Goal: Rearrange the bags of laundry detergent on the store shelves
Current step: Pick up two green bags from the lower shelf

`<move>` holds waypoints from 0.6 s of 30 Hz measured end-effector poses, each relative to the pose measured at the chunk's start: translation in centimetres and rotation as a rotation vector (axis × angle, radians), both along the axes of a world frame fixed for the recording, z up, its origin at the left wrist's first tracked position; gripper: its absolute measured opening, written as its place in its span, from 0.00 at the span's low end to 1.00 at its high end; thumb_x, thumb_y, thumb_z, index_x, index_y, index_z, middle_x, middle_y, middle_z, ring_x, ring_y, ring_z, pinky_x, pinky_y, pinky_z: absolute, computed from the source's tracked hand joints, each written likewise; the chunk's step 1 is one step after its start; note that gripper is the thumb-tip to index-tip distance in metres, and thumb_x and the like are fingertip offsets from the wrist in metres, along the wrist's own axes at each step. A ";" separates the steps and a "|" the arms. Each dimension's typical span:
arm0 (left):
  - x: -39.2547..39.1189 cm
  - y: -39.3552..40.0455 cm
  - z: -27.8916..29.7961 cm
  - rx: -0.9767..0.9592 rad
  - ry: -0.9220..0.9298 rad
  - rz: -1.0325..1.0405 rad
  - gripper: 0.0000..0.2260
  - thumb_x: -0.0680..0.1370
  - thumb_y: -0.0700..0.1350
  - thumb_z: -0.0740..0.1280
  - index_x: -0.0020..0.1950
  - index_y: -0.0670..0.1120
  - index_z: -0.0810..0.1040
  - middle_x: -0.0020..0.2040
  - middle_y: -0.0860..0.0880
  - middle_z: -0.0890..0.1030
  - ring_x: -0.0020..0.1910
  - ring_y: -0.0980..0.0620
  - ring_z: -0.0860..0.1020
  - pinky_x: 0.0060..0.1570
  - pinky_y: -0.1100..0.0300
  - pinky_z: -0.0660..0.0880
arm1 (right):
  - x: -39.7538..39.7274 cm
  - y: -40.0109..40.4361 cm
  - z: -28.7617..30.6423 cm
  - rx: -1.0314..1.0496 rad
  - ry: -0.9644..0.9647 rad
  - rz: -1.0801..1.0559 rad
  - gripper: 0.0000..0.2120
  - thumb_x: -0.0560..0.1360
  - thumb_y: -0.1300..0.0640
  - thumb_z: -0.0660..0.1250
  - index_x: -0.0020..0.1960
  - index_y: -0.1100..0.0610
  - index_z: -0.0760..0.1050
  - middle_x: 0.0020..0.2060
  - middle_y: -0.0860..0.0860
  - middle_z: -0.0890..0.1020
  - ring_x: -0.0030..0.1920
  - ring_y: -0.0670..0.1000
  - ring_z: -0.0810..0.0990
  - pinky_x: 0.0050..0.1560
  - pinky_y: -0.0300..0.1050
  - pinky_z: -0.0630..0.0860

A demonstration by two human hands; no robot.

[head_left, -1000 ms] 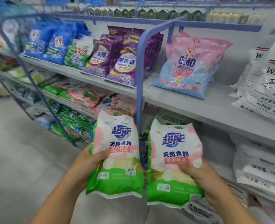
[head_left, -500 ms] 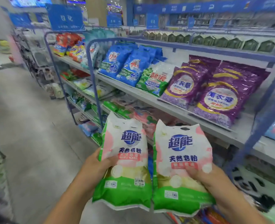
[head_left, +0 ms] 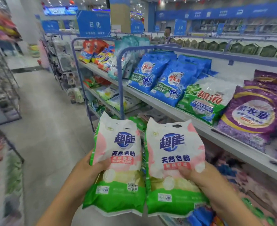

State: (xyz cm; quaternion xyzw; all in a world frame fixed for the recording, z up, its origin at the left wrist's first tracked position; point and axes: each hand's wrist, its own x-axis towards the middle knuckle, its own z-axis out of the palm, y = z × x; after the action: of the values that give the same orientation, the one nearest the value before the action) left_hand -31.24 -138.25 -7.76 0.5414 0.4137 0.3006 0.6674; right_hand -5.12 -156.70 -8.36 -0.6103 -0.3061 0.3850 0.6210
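Room: a shop aisle with a pale grey tiled floor (head_left: 50, 128), blue hanging signs (head_left: 93, 23) overhead and ceiling lights far back.
Shelving: a white shelf (head_left: 175, 110) with blue tube frames (head_left: 120, 75) runs along the right side; lower tiers below it hold more packets, blurred.
On the shelf: red and yellow bags (head_left: 97, 53) at the far end, then blue bags (head_left: 163, 79), a green and white bag (head_left: 206, 98), and purple bags (head_left: 255, 111) nearest.
Left edge: wire racks (head_left: 2, 88) of goods, too blurred to name.
Left hand (head_left: 89, 170): holds the left detergent bag (head_left: 120, 162) upright, thumb curled over its front edge, fingers behind.
Right hand (head_left: 206, 180): holds the right detergent bag (head_left: 175, 167), thumb pressed on the front, fingers hidden behind.
Bags: both white, pink and green, side by side and touching, held in the air in front of the shelf, below its edge.
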 end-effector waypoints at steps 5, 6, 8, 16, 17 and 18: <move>0.5 5.9 0.1 -0.002 0.016 0.018 0.30 0.58 0.53 0.79 0.59 0.50 0.82 0.52 0.42 0.88 0.49 0.38 0.87 0.57 0.38 0.80 | 1.4 7.4 -0.1 -0.040 0.037 0.042 0.35 0.56 0.48 0.81 0.61 0.60 0.81 0.52 0.55 0.88 0.53 0.58 0.87 0.58 0.57 0.81; 0.6 6.9 0.2 0.003 0.022 0.014 0.29 0.58 0.53 0.79 0.59 0.50 0.82 0.52 0.43 0.88 0.49 0.38 0.87 0.57 0.38 0.80 | 1.4 8.4 0.0 -0.039 0.037 0.045 0.36 0.55 0.47 0.81 0.61 0.59 0.81 0.52 0.55 0.88 0.53 0.58 0.87 0.58 0.57 0.80; 1.0 9.2 0.1 0.008 0.024 -0.012 0.25 0.63 0.49 0.79 0.59 0.50 0.82 0.51 0.43 0.88 0.49 0.38 0.87 0.57 0.38 0.80 | 1.4 9.9 0.3 -0.032 0.028 0.032 0.35 0.56 0.47 0.81 0.61 0.59 0.82 0.52 0.55 0.88 0.53 0.57 0.87 0.57 0.55 0.81; 2.3 16.8 -0.9 -0.059 0.001 -0.181 0.25 0.68 0.44 0.79 0.63 0.44 0.80 0.53 0.40 0.87 0.52 0.35 0.85 0.58 0.39 0.79 | -1.0 13.5 -1.6 -0.127 0.088 -0.150 0.19 0.68 0.60 0.78 0.58 0.58 0.81 0.49 0.54 0.89 0.50 0.57 0.88 0.59 0.58 0.80; 2.2 18.0 -1.1 -0.068 -0.002 -0.201 0.21 0.71 0.40 0.77 0.63 0.44 0.80 0.53 0.40 0.87 0.51 0.35 0.85 0.57 0.40 0.79 | -1.4 14.1 -1.8 -0.137 0.103 -0.165 0.19 0.68 0.60 0.79 0.58 0.58 0.81 0.49 0.54 0.89 0.50 0.57 0.88 0.59 0.58 0.80; 2.2 19.1 -1.3 -0.076 0.005 -0.223 0.20 0.72 0.38 0.77 0.63 0.43 0.80 0.53 0.40 0.87 0.51 0.36 0.85 0.57 0.41 0.80 | -1.8 14.7 -2.1 -0.147 0.113 -0.176 0.21 0.66 0.59 0.80 0.58 0.58 0.81 0.50 0.55 0.88 0.51 0.57 0.88 0.60 0.59 0.79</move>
State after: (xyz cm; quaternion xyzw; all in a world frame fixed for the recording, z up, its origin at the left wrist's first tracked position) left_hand -29.00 -119.15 -9.09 0.5592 0.3637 0.2073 0.7156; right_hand -6.96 -141.96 -10.46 -0.6559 -0.1868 0.3844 0.6223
